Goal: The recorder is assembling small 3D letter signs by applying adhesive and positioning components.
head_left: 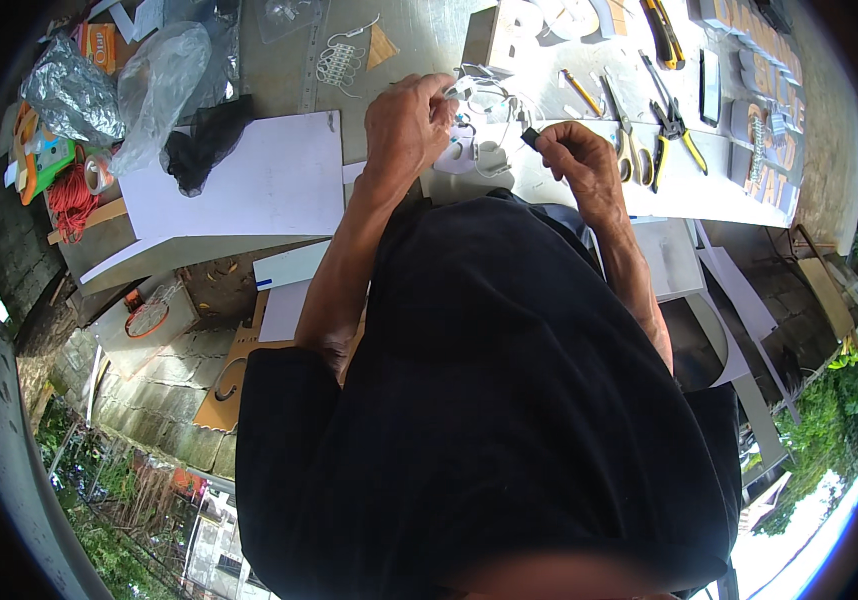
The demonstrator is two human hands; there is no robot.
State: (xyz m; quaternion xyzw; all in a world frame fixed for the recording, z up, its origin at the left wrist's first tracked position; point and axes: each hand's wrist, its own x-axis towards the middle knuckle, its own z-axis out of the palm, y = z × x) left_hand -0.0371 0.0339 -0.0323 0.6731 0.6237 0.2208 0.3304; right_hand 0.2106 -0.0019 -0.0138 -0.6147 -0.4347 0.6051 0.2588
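Observation:
A tangle of thin white wire point(497, 98) lies on the table between my hands. My left hand point(409, 128) is closed at its left end, fingertips curled onto the wire; the exact grip is partly hidden. To the right, my right hand point(583, 168) pinches a small black rectangular piece point(530, 138) between thumb and fingers. Beneath the wires lies a white cut-out shape with round holes point(458, 150), in front of my body. Scissors point(629, 140) lie just beyond my right hand, beside a pencil point(581, 92).
Pliers with yellow-black handles point(676, 130), a yellow cutter knife point(663, 35) and a dark phone point(710, 88) lie at the right. Block letters point(761, 130) stand at the far right. White sheet point(279, 175), black cloth point(201, 150), plastic bags point(161, 90) and red cord point(71, 203) occupy the left.

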